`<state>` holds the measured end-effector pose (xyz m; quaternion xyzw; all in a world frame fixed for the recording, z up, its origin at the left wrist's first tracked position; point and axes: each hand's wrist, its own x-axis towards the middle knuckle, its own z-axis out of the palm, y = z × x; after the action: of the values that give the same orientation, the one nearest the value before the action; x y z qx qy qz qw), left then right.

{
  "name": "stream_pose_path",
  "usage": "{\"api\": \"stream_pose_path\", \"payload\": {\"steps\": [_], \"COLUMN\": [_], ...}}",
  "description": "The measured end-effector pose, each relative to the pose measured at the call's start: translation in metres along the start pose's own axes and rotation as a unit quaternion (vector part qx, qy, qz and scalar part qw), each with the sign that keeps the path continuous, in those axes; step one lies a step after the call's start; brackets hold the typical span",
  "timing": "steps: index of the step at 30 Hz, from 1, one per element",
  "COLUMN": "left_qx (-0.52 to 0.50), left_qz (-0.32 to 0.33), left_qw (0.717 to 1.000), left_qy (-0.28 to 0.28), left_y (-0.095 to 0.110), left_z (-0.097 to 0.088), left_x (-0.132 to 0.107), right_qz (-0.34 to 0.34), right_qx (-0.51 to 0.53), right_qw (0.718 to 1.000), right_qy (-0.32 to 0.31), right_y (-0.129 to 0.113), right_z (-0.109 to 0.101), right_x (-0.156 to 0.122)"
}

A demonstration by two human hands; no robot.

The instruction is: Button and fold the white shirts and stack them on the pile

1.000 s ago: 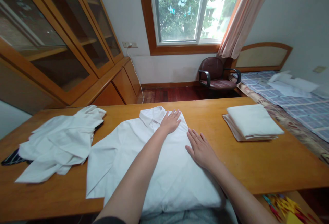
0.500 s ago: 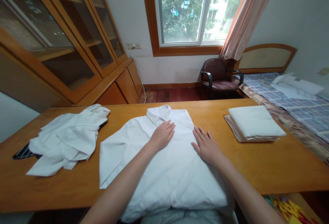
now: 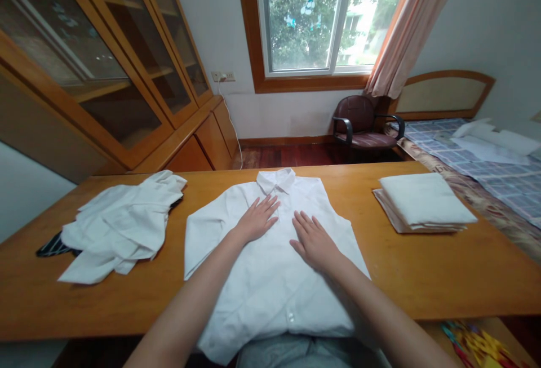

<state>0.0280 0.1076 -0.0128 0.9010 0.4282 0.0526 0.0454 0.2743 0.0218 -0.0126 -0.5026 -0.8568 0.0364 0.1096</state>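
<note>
A white collared shirt (image 3: 262,278) lies front up on the wooden table, collar toward the far edge and hem hanging over the near edge by my lap. My left hand (image 3: 258,218) rests flat on the chest just below the collar, fingers spread. On the other side of the button placket, my right hand (image 3: 315,241) lies flat on the cloth, fingers slightly apart. Neither hand grips the fabric. The sleeve on the left is bent down along the shirt's side; the one on the right is mostly hidden.
A loose heap of white clothes (image 3: 127,221), with dark striped cloth under it, lies on the table's left. At right sits a neat stack of folded cloth (image 3: 425,202). Beyond the table (image 3: 401,278) stand a brown armchair (image 3: 359,123), a bed (image 3: 465,145) and a glass-door cabinet (image 3: 143,75).
The shirt has shifted right on the table, and its right side now lies spread out flatter. My right hand has moved left onto the chest; my left hand has slid slightly left across the cloth.
</note>
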Motion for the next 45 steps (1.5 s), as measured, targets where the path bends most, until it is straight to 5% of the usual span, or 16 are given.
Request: {"api": "stream_pose_path", "payload": {"steps": [7, 14, 20, 26, 45], "left_qx": [0.029, 0.078, 0.068, 0.033, 0.079], "left_qz": [0.042, 0.021, -0.045, -0.018, -0.071], "left_qw": [0.999, 0.997, 0.992, 0.997, 0.992], "left_qy": [-0.005, 0.002, 0.093, 0.063, 0.061], "left_y": [-0.02, -0.016, 0.039, 0.095, 0.049], "left_z": [-0.001, -0.009, -0.009, 0.013, 0.013], "left_x": [0.029, 0.051, 0.032, -0.012, -0.077], "right_qz": [0.047, 0.101, 0.14, 0.157, 0.204], "right_qx": [-0.004, -0.034, -0.046, -0.056, -0.066], "right_qw": [0.999, 0.994, 0.989, 0.986, 0.976], "right_qy": [-0.015, -0.018, -0.024, -0.021, -0.033], "right_y": [0.02, 0.041, 0.056, 0.07, 0.119], "right_z": [0.01, 0.008, 0.01, 0.012, 0.004], "right_x": [0.016, 0.026, 0.029, 0.029, 0.028]}}
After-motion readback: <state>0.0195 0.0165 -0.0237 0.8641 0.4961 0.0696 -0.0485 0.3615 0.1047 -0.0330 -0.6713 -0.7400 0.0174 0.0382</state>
